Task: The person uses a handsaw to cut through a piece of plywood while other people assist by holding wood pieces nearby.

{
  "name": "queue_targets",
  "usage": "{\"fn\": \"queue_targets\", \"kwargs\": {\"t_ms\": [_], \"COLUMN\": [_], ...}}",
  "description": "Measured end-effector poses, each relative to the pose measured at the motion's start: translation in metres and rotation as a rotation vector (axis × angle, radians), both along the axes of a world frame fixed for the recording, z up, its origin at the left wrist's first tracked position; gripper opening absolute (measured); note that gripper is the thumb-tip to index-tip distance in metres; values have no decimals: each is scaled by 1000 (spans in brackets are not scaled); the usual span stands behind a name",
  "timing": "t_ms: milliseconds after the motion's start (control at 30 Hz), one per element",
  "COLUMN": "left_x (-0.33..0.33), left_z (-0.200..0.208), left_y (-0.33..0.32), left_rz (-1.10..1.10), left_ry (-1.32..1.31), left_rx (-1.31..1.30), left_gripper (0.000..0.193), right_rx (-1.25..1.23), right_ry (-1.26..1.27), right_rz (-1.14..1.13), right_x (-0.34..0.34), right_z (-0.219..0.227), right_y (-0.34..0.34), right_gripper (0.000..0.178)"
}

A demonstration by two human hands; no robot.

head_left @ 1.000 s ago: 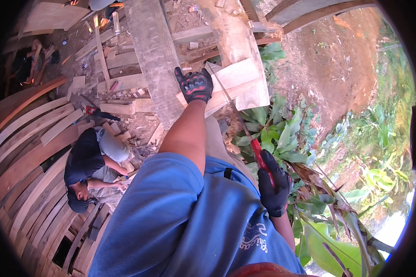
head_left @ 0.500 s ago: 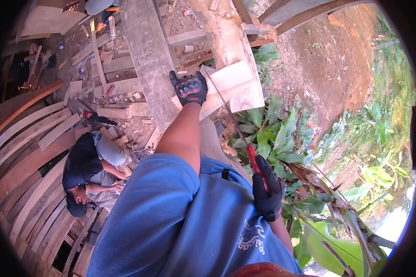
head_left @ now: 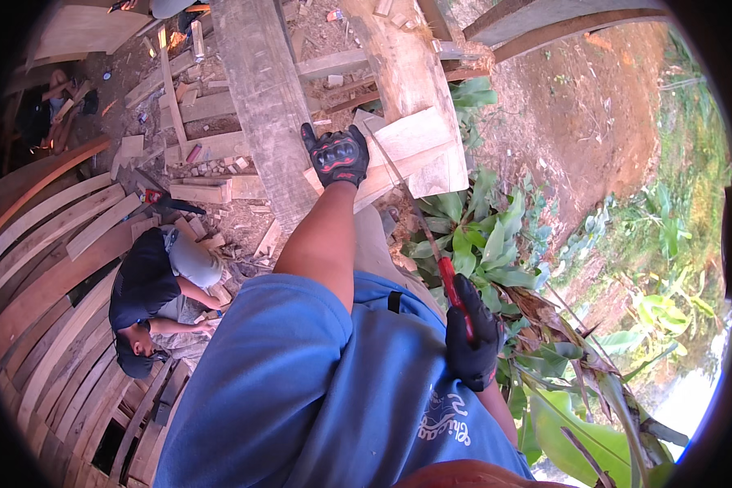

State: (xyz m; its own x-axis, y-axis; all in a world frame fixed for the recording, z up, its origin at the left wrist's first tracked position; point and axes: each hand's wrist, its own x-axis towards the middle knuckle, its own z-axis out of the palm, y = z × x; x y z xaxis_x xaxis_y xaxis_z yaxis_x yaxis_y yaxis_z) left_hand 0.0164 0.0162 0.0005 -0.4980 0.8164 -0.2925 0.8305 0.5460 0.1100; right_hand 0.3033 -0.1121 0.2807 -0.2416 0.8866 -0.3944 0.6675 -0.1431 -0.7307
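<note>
Saw [head_left: 424,228] and right hand [head_left: 473,333] come nearest: the gloved hand is wrapped around the red handle [head_left: 448,279], with the blade [head_left: 404,188] running away across a pale board [head_left: 415,137]. A twist of that wrist could bend the thin blade or make it jump sideways. The left hand [head_left: 337,156], also gloved, rests at the board's left end, close to the blade's tip, so a jump might catch it. From above I cannot tell whether it clamps the edge or only presses down, nor how deep the teeth sit. The board reaches from a grey plank [head_left: 262,89] to a lighter plank [head_left: 392,65]; should the left hand ease off, it could rock or slide and pinch the blade. Green leaves [head_left: 465,244] spread lower down, beside the lighter plank's end. Farther off, a crouching co-worker [head_left: 148,276] is well apart from the blade.
</note>
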Motion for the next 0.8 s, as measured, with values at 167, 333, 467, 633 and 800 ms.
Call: {"fn": "queue_targets", "kwargs": {"t_ms": [167, 333, 467, 633, 800], "left_x": [2, -4, -2, -2, -6], "left_z": [-3, -4, 5, 3, 5], "left_y": [-1, -3, 4, 0, 1], "left_rz": [-16, 0, -3, 4, 1], "left_ry": [79, 24, 22, -9, -50], "left_rx": [4, 66, 61, 21, 29], "left_gripper": [65, 62, 61, 57, 53], "right_rx": [29, 56, 35, 274, 176], "right_ry": [17, 2, 42, 97, 49], "right_rz": [60, 92, 62, 123, 126], "right_x": [-11, -43, -57, -68, -93], "right_z": [-15, -49, -67, -100, -145], "right_y": [-1, 33, 50, 66, 94], "right_gripper": [51, 50, 50, 49, 46]}}
